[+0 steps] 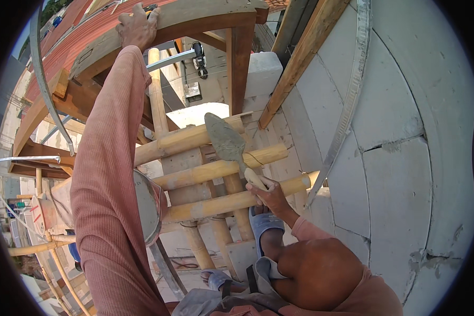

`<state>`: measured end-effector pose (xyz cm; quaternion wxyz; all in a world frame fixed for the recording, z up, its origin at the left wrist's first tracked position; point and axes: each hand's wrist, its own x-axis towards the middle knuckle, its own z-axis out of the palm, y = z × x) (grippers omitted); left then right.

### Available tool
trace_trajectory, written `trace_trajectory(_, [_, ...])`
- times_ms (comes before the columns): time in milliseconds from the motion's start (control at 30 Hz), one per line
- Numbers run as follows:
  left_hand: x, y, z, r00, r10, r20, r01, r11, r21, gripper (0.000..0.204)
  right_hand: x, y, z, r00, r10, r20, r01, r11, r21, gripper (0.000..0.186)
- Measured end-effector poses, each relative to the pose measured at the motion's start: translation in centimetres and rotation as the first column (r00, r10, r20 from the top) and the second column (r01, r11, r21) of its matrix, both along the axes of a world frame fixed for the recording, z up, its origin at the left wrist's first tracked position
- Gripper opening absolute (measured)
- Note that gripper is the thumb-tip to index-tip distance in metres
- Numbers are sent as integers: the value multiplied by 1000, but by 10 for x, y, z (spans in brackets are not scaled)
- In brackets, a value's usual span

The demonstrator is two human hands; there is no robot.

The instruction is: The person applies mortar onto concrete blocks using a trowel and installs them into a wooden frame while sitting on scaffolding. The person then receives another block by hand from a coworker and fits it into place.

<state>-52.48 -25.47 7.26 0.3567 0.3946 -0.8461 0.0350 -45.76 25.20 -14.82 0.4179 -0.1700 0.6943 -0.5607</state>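
Observation:
My right hand (pixel 271 199) is closed round the pale handle of a pointed trowel (pixel 227 141). Grey mortar coats its blade, which points away over the bamboo poles. At the far left my stretched-out left hand (pixel 138 27) rests on the top edge of a curved wooden beam (pixel 200 17). Its fingers are bent round a small black-and-yellow object (pixel 150 8), too covered to tell its kind. Partly hidden by my left sleeve, a bucket (pixel 148 203) with grey residue stands beside the poles.
Bamboo poles (pixel 210 205) form the scaffold under my sandalled feet (pixel 267 226), with gaps showing ground far below. A block wall (pixel 389 174) rises at the right, with a metal strip (pixel 347 105) and a timber post (pixel 305 58) along it. Metal profiles (pixel 171 60) jut out on the left.

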Motion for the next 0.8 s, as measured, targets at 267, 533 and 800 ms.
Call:
trace_trajectory(267, [-9, 2, 4, 999, 23, 45, -26, 997, 70, 70, -21, 14, 16, 994, 91, 55, -96, 992, 87, 53])
trace_trajectory(533, [2, 147, 31, 851, -521, -55, 470, 805, -362, 100, -33, 31, 10, 995, 92, 39, -95, 991, 92, 58])
trace_trajectory(800, [-110, 215, -145, 487, -769, 414, 857, 512, -56, 44, -18, 37, 5, 990, 66, 122, -75, 995, 69, 61])
